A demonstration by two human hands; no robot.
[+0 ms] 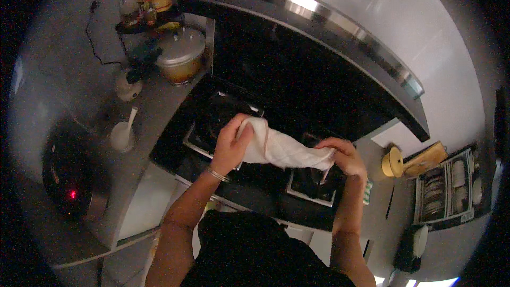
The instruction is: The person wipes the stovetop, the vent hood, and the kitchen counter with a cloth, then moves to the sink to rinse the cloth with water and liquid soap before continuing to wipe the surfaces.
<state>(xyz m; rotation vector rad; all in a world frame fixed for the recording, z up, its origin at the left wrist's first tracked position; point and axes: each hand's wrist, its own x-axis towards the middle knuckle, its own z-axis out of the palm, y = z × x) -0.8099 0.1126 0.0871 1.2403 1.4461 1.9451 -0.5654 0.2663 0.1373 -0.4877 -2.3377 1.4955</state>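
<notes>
A white cloth [293, 149], bunched and somewhat twisted lengthwise, is stretched between both hands above a black gas stove [263, 191]. My left hand [233, 141] grips its left end, the thumb over a fold; a bracelet circles that wrist. At the other end, the fingers of my right hand [344, 155] pinch the cloth near its tip. Beneath the cloth, parts of the two burners with their square metal frames are hidden.
On the left counter stand a lidded metal pot [182, 54], a white bowl with a spoon [121, 136] and a dark appliance with a red light [75, 175]. A range hood [318, 28] overhangs the stove. A dish rack [444, 191] and wooden board [426, 159] stand right.
</notes>
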